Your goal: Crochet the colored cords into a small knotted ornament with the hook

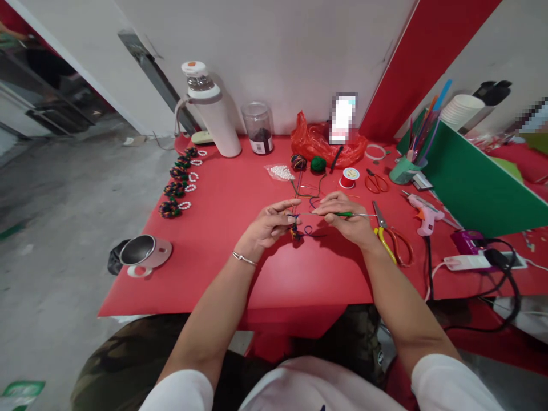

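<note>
Both hands work over the middle of a red table (222, 228). My left hand (269, 225) is closed, pinching a small multicoloured crocheted piece (295, 232) with yarn strands running up to a multicoloured yarn ball (298, 162) and a green yarn ball (318, 165). My right hand (346, 218) is closed round a green-handled crochet hook (353, 214), whose metal tip points left toward the piece. A bracelet sits on my left wrist.
Several finished yarn pieces with pearl loops (177, 185) line the table's left edge. A white thermos (214, 111), a jar (258, 128), a red bag (325, 145), a bag of pearls (280, 171), a red thread spool (350, 177), scissors (391, 237), a pink glue gun (423, 212), a power strip (475, 261) and a metal cup (139, 251) surround me.
</note>
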Demonstrator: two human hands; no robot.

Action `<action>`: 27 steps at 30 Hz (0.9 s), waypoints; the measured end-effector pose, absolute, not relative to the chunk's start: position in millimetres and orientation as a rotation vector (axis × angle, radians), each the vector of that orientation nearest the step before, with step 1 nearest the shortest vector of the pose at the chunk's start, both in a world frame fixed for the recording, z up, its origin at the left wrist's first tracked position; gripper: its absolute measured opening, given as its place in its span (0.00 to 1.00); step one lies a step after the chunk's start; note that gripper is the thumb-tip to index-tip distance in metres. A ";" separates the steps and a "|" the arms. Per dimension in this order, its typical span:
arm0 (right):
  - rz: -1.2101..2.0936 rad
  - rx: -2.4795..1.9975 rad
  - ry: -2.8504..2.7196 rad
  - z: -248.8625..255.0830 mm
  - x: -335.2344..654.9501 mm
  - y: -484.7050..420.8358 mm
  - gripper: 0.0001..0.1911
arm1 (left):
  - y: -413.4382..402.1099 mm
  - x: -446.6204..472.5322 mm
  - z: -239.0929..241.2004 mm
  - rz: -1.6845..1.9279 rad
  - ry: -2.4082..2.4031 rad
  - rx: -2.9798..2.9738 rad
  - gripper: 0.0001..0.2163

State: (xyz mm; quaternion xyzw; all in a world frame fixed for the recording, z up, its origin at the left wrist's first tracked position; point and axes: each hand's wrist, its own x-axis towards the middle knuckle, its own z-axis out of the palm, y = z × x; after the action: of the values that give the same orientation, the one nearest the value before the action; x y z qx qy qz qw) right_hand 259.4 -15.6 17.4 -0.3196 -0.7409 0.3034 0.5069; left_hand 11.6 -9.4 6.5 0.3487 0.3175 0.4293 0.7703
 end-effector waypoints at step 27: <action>1.339 -1.014 -1.231 -18.1 217.4 -12.6 0.24 | -16.6 45.1 -15.7 1.169 0.862 0.905 0.21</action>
State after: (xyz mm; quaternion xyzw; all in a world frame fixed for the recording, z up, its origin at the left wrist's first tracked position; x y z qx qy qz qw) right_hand 217.4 -12.6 -18.1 -0.4202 -0.5101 0.5548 0.5054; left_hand 45.1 -16.6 -15.7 0.3995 0.3804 0.5156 0.6556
